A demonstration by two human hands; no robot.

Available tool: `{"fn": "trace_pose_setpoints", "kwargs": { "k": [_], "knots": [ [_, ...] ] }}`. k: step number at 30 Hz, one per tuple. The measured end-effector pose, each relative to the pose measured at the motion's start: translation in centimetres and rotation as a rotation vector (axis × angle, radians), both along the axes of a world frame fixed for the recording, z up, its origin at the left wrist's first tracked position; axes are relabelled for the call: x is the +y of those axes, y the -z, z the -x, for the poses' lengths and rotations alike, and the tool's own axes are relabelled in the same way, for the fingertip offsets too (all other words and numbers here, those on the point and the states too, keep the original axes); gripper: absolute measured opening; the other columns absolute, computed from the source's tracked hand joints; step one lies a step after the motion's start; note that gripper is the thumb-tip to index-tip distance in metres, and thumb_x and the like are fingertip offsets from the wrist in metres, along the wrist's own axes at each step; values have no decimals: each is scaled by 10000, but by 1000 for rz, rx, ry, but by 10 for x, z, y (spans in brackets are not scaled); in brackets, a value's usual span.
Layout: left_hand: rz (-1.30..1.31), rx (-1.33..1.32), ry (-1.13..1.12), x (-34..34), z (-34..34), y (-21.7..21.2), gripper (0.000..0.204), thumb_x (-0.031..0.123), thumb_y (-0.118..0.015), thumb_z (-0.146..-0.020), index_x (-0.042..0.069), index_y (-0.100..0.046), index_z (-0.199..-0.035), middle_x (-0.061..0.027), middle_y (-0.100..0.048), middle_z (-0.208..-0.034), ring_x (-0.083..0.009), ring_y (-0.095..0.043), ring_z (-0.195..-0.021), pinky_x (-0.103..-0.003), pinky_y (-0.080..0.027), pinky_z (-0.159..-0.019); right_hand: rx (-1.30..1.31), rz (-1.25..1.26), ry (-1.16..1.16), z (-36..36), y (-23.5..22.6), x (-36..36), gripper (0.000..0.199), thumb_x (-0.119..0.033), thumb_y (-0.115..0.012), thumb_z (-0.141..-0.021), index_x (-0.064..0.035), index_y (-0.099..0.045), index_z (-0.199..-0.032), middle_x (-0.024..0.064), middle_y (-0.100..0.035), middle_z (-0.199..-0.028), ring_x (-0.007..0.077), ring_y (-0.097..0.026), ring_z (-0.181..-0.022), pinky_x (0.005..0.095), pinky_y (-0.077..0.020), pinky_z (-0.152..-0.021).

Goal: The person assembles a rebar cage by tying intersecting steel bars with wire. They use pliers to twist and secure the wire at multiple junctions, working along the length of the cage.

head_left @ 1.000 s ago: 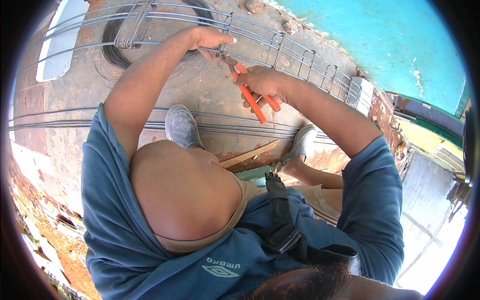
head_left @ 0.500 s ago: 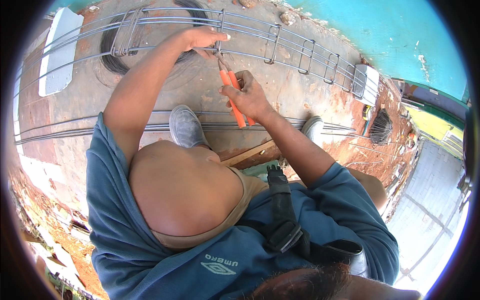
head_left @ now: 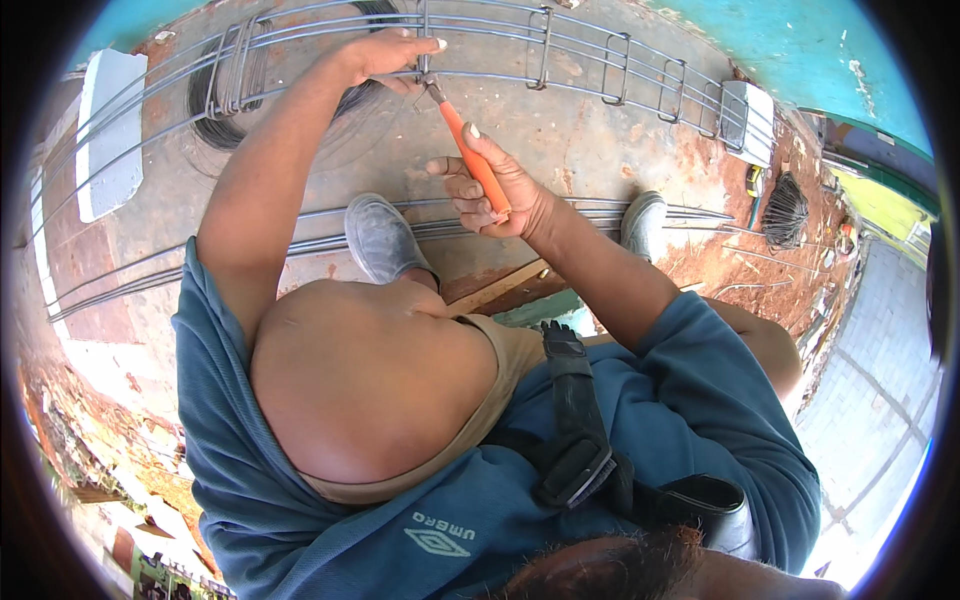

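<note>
Pliers at the rebar cage

Your right hand [head_left: 490,190] is clenched around the orange-handled pliers [head_left: 465,150], their nose up at a stirrup [head_left: 425,40] on the rebar cage [head_left: 600,75] — just beyond, your left hand [head_left: 385,55] grips the cage bars beside that stirrup, with the wire coil [head_left: 215,120] farther left on the concrete

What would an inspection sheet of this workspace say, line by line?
Surface: grey concrete slab with reddish dirt patches.
Job's things: long steel rebar cage with rectangular stirrups; orange-handled pliers, tip at a cage bar.
Clutter: dark coil of tie wire; white rectangular block; loose steel bars; wooden plank.
Hands: left hand grips a cage bar; right hand holds the pliers.
Cables: nothing seen.
Surroundings: turquoise wall; grey paved ground.
</note>
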State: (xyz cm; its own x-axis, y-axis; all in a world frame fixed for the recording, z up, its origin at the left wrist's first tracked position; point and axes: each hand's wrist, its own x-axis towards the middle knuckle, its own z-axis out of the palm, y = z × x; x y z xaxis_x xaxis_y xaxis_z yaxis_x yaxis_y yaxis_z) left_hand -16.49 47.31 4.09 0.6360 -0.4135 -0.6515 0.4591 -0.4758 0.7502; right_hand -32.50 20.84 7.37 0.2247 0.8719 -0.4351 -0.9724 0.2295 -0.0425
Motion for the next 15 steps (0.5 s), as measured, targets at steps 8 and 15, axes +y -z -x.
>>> {"fn": "trace_pose_setpoints", "kwargs": {
  "k": [8, 15],
  "knots": [
    [-28, 4, 5, 2, 1, 2, 924, 688, -661, -1007, 16, -486, -1617, -245, -638, -1471, -304, -754, -1164, -401, -630, -1038, -634, 807, -156, -16, -24, -4, 445, -291, -680, -1010, -9, -563, -1334, 112, -694, -972, 219, -718, -813, 361, -627, -643],
    [-29, -25, 1, 3, 0, 7, 905, 685, -655, -1012, 22, -507, -1610, -246, -640, -1479, -310, -738, -1202, -396, -624, -1065, -592, 723, -236, -13, -29, 2, 511, -255, -576, -1097, -28, -485, -1547, 179, -733, -1178, 267, -761, -1034, 498, -663, -914]
  ]
}}
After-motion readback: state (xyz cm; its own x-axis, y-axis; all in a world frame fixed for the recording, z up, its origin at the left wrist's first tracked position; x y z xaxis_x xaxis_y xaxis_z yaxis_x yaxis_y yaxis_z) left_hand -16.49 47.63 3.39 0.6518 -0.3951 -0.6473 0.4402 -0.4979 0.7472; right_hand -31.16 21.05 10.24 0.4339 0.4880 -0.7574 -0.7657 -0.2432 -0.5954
